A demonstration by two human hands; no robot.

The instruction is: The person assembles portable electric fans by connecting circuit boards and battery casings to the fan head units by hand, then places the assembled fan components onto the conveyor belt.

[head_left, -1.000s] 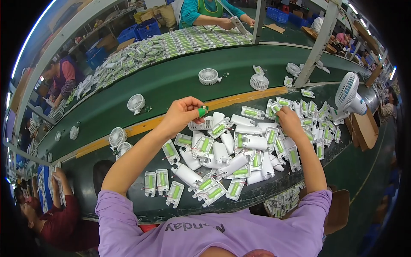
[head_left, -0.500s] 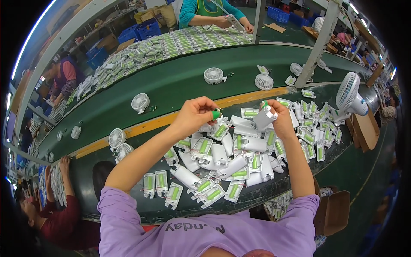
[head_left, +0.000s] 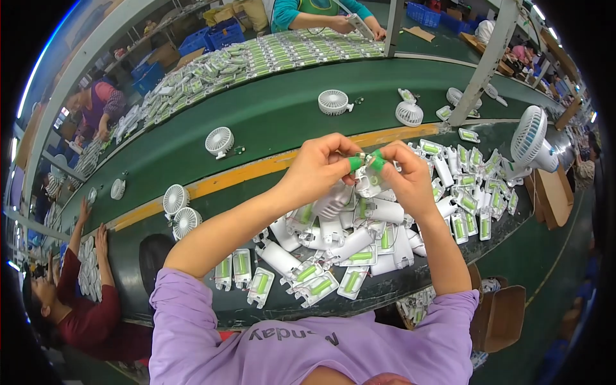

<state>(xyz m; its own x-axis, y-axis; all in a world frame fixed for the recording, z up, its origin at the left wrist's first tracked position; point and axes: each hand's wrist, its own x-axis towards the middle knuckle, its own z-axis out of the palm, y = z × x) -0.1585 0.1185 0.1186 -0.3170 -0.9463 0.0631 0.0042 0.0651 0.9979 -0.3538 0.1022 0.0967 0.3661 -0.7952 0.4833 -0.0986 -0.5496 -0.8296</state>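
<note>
Above the heap my two hands meet, with green covers on some fingertips. My left hand (head_left: 321,165) is closed in a pinch on a small circuit board (head_left: 364,156). Just below it hangs a blurred white fan head (head_left: 330,204); its link to the board is hard to make out. My right hand (head_left: 410,179) is closed around a white handle casing (head_left: 369,184), its fingertips touching the board's side. Underneath lie several white handle casings (head_left: 350,249), many with green batteries and thin wires.
A green conveyor (head_left: 276,125) carries spaced fan heads (head_left: 333,102) beyond a yellow strip. At right stand a white desk fan (head_left: 531,138) and cardboard box (head_left: 552,199). Across the belt, a person (head_left: 324,16) handles a casing; another, in dark red (head_left: 90,308), reaches in at left.
My right hand has moved left and turned the casing, bringing it against my left hand. The left hand has shifted slightly right and up. The fan head now shows below it.
</note>
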